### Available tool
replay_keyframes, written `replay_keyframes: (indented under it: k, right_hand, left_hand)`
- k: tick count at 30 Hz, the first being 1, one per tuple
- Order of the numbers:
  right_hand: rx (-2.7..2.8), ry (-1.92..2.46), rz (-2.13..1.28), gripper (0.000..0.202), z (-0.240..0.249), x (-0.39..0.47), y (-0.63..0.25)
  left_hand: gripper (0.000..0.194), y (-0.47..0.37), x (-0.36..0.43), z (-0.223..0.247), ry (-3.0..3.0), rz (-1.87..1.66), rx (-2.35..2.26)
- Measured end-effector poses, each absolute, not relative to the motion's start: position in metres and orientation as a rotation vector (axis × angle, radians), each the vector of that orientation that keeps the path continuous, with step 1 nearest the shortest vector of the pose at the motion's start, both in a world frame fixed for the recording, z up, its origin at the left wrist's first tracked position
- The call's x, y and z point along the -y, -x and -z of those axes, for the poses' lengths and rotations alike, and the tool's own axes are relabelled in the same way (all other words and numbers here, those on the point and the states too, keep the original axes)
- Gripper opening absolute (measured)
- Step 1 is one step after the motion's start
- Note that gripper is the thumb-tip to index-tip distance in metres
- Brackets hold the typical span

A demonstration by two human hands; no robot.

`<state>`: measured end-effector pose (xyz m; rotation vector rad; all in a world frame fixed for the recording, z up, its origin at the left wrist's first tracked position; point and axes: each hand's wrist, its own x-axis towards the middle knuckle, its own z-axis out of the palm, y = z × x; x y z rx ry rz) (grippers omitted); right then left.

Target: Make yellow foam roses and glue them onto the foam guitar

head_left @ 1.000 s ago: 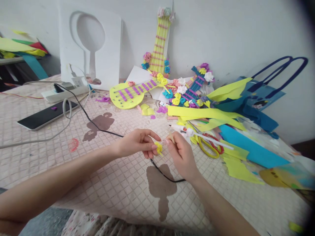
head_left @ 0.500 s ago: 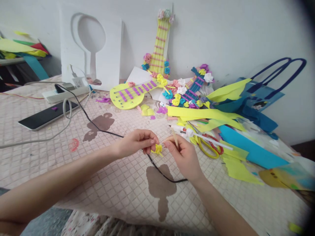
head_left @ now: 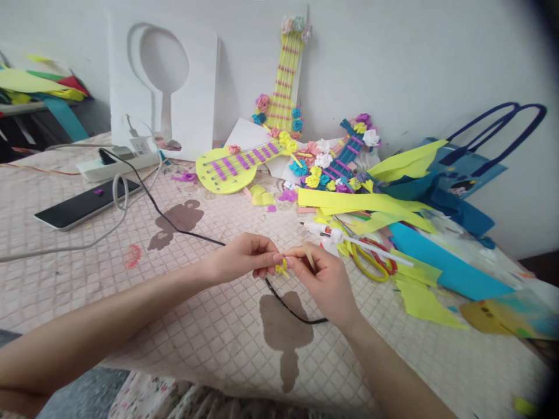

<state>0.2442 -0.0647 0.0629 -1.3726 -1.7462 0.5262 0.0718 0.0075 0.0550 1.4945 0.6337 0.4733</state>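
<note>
In the head view, my left hand (head_left: 251,256) is closed, pinching a small yellow crumpled-paper flower (head_left: 283,269) just above the table. My right hand (head_left: 326,278) is closed too; its thumb and index fingertips meet the flower and the left fingertips, partly hiding it. A thin tan stick (head_left: 309,255) pokes up from between the right fingers. Under both hands runs a black cable (head_left: 286,307). Just beyond the right hand lies a white glue gun (head_left: 335,234), with yellow-and-red-handled scissors (head_left: 371,265) beside it.
Paper guitars, one yellow (head_left: 227,174) and one blue (head_left: 345,157), lie at the back; another yellow guitar (head_left: 283,81) leans on the wall. Yellow and blue sheets (head_left: 449,267) and a blue bag (head_left: 471,174) fill the right. A power strip (head_left: 117,166) and dark slab (head_left: 82,203) lie left.
My right hand has moved slightly left, so its fingertips now meet the left ones at the yellow flower. Less of the flower shows.
</note>
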Motion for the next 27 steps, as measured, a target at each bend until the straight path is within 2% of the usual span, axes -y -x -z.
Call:
replay_keyframes:
  k: [16,27]
  right_hand:
    - [1.789,1.346,-0.574,0.013,-0.063,0.0649,-0.2438]
    - [1.798,1.273,-0.558,0.012,-0.0599,0.0682,-0.2397]
  left_hand:
    - [0.031,-0.0716,-0.0068,-0.0535,-1.458,-0.451,-0.637]
    - [0.036,-0.0726,-0.0077,-0.0481,-1.187,-0.526,-0.661]
